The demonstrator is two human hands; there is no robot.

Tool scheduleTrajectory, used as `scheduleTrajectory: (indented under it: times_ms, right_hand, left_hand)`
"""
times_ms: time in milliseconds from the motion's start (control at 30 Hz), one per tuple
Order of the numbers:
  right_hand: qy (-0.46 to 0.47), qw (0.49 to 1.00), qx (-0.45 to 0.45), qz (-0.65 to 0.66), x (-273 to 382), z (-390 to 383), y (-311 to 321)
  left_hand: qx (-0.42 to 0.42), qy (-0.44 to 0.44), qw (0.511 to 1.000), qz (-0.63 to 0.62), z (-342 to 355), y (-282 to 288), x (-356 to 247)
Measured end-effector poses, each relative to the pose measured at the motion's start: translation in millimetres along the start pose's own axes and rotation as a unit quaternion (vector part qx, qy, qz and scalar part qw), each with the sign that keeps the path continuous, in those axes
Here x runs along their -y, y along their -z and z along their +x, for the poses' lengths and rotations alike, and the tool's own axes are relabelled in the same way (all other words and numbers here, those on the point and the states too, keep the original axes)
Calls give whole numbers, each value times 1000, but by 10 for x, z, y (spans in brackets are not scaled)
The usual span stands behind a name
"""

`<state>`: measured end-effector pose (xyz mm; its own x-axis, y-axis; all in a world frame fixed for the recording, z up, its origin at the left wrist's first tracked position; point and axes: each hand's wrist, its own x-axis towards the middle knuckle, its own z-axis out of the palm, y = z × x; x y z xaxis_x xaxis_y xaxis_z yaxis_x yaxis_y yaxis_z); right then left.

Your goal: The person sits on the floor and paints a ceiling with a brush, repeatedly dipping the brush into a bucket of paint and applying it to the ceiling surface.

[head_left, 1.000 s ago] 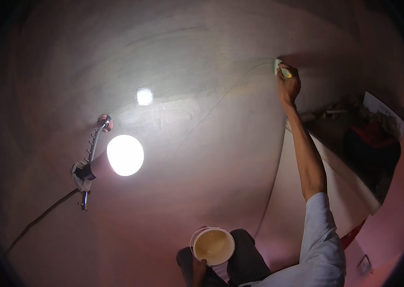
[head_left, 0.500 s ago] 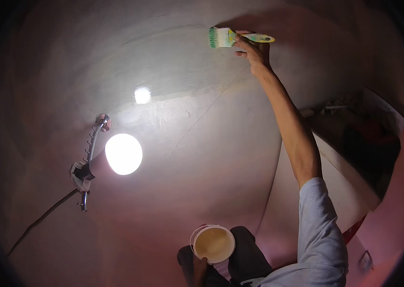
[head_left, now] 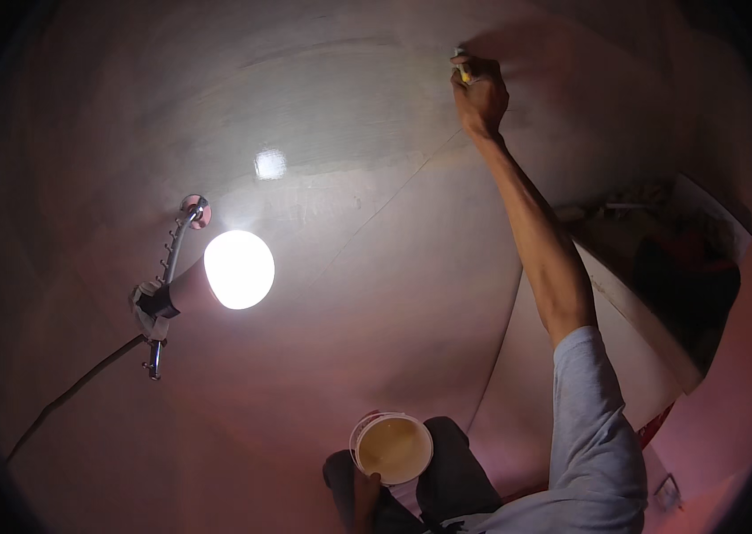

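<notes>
High on the grey, pink-tinged wall (head_left: pixel 349 222), my right hand (head_left: pixel 481 93) is closed around a paintbrush (head_left: pixel 463 74); most of the brush is hidden behind my fingers, its end at or very close to the surface. Low in the view, between my dark-clad knees, a white bucket (head_left: pixel 398 445) holds a pale yellow-brown liquid. My left hand (head_left: pixel 367 489) grips the bucket at its lower left rim. A thin dark line crosses the wall below the brush.
A bright bulb (head_left: pixel 238 270) is tied to a chrome hook rail (head_left: pixel 171 254) on the left, with a cable (head_left: pixel 73 396) trailing down. At right, a pale slanted ledge (head_left: pixel 607 320) borders a dark recess holding jumbled items (head_left: pixel 679 285).
My right hand rose leftward with the brush, whose full length showed half a second ago; it has since moved slightly right and turned, hiding the brush. The bucket stays in my left hand.
</notes>
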<state>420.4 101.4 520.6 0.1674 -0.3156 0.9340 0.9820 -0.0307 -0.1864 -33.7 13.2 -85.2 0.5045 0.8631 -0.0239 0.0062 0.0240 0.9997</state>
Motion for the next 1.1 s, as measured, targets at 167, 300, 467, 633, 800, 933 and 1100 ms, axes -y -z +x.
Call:
scheduleTrajectory:
  times_ms: [167,300,467,633,800,933,1100]
  right_hand:
    - [32,994,74,72,736,-93,-167]
    - [-137,921,163,325,706,75,73]
    - [-249,908,141,307,-179,322,257]
    - [-221,971,-16,94,-959,553,654]
    - [-40,998,-22,38,-1001,213,556]
    - [-24,999,45,-18,-79,-82,407]
    - [-12,962,93,258,554,-163,177]
  left_hand:
    - [-15,60,998,2,-190,109,-361]
    - [17,-6,999,35,-79,218,-79]
    - [-14,13,998,65,-48,155,-114]
    - [-24,22,999,-21,-67,25,-21]
    - [-29,10,1000,-4,-100,-38,-50]
    - [-2,3,1000,17,-21,-27,-40]
    - [-18,-12,999,26,-85,-22,-167]
